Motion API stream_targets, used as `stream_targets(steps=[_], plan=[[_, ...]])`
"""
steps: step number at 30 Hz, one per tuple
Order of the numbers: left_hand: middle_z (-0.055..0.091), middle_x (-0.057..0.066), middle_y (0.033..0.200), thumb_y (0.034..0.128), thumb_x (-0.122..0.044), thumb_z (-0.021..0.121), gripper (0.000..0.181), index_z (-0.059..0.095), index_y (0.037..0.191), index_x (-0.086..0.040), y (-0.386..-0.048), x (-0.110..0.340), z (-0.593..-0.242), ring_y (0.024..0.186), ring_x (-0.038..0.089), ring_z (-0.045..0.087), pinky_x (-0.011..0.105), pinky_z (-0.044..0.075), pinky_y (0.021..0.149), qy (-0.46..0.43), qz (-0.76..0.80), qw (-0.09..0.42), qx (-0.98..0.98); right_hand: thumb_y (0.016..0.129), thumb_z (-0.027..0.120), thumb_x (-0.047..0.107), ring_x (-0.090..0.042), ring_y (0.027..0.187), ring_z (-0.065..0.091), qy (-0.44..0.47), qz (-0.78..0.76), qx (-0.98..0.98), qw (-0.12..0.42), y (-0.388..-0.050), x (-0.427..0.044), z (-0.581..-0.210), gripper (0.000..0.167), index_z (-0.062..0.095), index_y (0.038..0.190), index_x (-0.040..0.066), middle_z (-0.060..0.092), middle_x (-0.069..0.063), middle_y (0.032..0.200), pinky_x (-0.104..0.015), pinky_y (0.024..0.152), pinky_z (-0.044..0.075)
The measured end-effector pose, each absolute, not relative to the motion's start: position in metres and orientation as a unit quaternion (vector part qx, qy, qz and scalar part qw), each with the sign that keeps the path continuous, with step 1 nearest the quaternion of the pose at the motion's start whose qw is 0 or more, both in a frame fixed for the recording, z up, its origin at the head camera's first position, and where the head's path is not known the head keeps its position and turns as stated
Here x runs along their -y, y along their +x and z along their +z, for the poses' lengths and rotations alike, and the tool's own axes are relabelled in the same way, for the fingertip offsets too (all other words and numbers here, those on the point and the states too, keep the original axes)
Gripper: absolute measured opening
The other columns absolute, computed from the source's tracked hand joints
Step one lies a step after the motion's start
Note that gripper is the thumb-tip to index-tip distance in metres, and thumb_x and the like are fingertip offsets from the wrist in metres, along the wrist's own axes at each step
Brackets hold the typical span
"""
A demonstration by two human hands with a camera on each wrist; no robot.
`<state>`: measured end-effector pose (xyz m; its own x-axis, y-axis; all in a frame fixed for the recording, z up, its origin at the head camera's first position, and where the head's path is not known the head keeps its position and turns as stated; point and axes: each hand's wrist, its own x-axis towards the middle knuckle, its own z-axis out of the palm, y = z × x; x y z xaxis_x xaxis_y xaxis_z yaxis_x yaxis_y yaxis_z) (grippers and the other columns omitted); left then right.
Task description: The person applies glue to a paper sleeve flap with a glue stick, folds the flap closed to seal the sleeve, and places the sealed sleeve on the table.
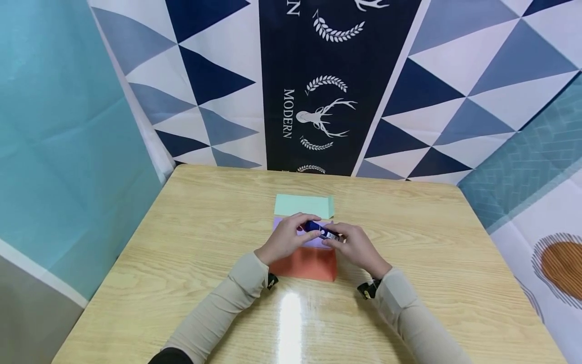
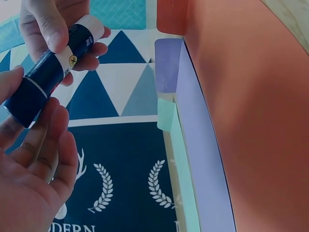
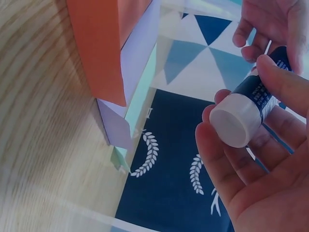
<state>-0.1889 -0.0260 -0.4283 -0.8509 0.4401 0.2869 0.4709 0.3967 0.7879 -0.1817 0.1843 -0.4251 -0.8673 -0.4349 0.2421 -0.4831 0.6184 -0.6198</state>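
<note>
The left hand (image 2: 36, 166) is chopped by the left wrist view's corner, and the right hand (image 3: 270, 171) runs off its own wrist view too! Both hands mask stretches of the blue tube (image 1: 318, 228), and from the head camera its label print (image 1: 330, 235) is too tiny to read! Purple paper (image 2: 198, 130) there, partly blocked!

Tube (image 2: 50, 72) was blue and white, front paper (image 1: 304, 264) was orange, middle paper (image 2: 195, 121) purple, back paper (image 1: 302, 205) light green
</note>
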Motion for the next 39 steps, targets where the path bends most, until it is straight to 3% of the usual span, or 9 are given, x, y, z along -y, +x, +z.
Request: stream_targets(steps=[9,16,21,30,39], plan=[[0.067,0.005,0.109,0.0925,-0.027,0.067,0.04,0.063,0.126,-0.005,-0.1899,0.0259,-0.4311,0.093,0.016,0.061,0.041,0.054,0.086,-0.276,-0.485,0.031,0.829,0.084,0.076,0.014,-0.008,0.069,0.054,0.25,0.356,0.899,0.04,-0.182,-0.1871,-0.423,0.035,0.071,0.116,0.004,0.073,-0.011,0.104,-0.021,0.06,0.047],[0.067,0.003,0.102,0.0932,-0.026,0.066,0.036,0.064,0.125,-0.01,-0.191,0.0269,-0.4311,0.089,0.015,0.06,0.043,0.053,0.085,-0.276,-0.488,0.03,0.828,0.085,0.075,0.016,-0.01,0.07,0.054,0.25,0.352,0.901,0.04,-0.183,-0.1895,-0.4208,0.036,0.07,0.118,0.003,0.074,-0.011,0.104,-0.021,0.061,0.048],[0.068,0.005,0.1,0.0929,-0.026,0.066,0.032,0.067,0.118,-0.006,-0.1911,0.027,-0.4295,0.091,0.018,0.061,0.045,0.054,0.086,-0.273,-0.471,0.032,0.838,0.086,0.074,0.016,-0.009,0.068,0.053,0.256,0.347,0.901,0.037,-0.1823,-0.1903,-0.4198,0.037,0.069,0.119,0.002,0.074,-0.011,0.102,-0.021,0.059,0.047],[0.07,0.002,0.096,0.0927,-0.028,0.066,0.027,0.07,0.111,-0.007,-0.191,0.0251,-0.4279,0.082,0.011,0.06,0.02,0.049,0.071,-0.278,-0.437,0.042,0.854,0.085,0.074,0.018,-0.007,0.065,0.051,0.25,0.339,0.906,0.05,-0.1785,-0.1922,-0.4229,0.041,0.067,0.122,0.001,0.074,-0.012,0.105,-0.021,0.055,0.043],[0.071,0.002,0.098,0.0926,-0.028,0.065,0.028,0.07,0.112,-0.008,-0.1915,0.0199,-0.4261,0.083,0.011,0.059,0.018,0.049,0.072,-0.278,-0.421,0.045,0.862,0.083,0.076,0.018,-0.009,0.066,0.054,0.244,0.321,0.909,0.104,-0.1762,-0.1934,-0.4269,0.04,0.069,0.12,0.003,0.075,-0.012,0.103,-0.02,0.057,0.044]])
